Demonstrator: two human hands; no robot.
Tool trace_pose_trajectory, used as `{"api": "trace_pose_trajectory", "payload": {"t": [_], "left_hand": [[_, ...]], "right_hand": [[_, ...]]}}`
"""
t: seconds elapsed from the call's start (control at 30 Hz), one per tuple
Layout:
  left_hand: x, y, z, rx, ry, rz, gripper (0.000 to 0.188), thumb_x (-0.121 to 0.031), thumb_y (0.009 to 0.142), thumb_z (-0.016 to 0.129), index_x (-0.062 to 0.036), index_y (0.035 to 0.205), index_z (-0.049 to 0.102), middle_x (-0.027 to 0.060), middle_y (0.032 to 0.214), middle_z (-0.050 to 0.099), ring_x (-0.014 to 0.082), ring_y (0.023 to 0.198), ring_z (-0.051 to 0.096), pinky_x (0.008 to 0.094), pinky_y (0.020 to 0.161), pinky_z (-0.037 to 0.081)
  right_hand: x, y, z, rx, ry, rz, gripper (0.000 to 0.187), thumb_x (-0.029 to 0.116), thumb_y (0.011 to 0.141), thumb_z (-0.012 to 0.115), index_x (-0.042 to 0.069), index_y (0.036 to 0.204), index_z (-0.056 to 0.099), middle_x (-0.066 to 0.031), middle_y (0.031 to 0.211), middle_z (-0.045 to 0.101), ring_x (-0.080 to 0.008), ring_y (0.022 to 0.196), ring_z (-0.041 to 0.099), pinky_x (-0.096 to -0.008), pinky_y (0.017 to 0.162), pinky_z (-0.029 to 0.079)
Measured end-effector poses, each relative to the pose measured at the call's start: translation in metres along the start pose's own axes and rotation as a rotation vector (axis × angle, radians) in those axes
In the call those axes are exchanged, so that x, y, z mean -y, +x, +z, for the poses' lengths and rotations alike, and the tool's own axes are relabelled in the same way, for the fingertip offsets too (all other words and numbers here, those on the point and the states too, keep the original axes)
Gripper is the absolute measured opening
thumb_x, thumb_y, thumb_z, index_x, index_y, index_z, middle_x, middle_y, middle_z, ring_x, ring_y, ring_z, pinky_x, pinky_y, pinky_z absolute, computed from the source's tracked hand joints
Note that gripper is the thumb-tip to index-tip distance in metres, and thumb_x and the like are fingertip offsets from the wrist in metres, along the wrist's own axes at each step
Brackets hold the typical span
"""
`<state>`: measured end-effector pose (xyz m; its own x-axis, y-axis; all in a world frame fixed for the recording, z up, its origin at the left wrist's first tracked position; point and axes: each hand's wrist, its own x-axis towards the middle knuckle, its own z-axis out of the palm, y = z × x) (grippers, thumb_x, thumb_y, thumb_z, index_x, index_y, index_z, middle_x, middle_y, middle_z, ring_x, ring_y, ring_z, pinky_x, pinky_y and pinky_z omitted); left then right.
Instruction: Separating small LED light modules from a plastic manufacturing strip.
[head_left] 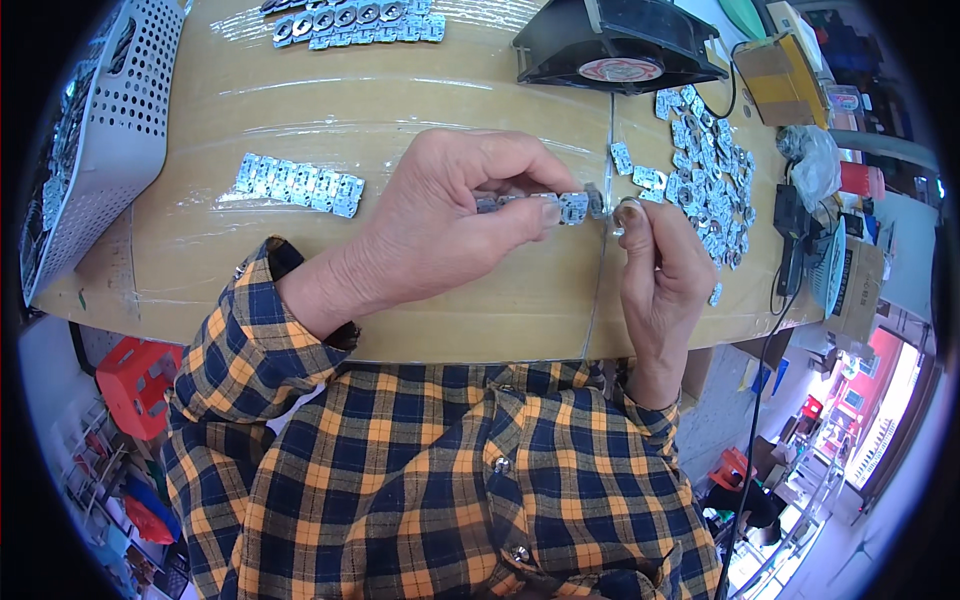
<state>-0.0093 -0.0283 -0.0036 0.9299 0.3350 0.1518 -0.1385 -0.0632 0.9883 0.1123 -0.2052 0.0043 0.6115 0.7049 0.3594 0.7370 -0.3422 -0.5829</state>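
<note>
My left hand (450, 200) is closed round a strip of small circuit boards (573, 208) above the middle of the table; its fingers hide most of the strip, and the right end sticks out past the thumb. Just right of that end, my right hand (662, 255) pinches a small shiny piece (622, 212) between thumb and forefinger; the thumb covers part of it, so its kind is unclear. Left of my left hand lies a short row of joined circuit boards (300, 184). A loose heap of small boards (710, 185) spreads to the right of my right hand.
A white perforated basket (125, 125) stands at the left edge. More board strips (350, 22) lie at the far side. A black fan (620, 45) stands behind my hands. Cardboard boxes (785, 75), a plastic bag (810, 165) and a black cable (765, 370) are at the right.
</note>
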Motion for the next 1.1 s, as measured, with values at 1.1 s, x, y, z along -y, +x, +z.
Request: {"api": "trace_pose_trajectory", "payload": {"t": [1.1], "left_hand": [[-0.004, 0.003, -0.007, 0.168, -0.298, -0.377, 0.013, 0.000, 0.084, 0.066, 0.0011, 0.096, 0.066, 0.0085, 0.080, 0.069, 0.0120, 0.067, 0.068, 0.0221, 0.060, 0.055]], "right_hand": [[0.016, 0.001, -0.006, 0.358, 0.221, 0.067, 0.024, 0.022, 0.097, 0.058, 0.001, 0.087, 0.064, -0.0014, 0.065, 0.059, -0.0072, 0.051, 0.052, -0.0209, 0.048, 0.040]]}}
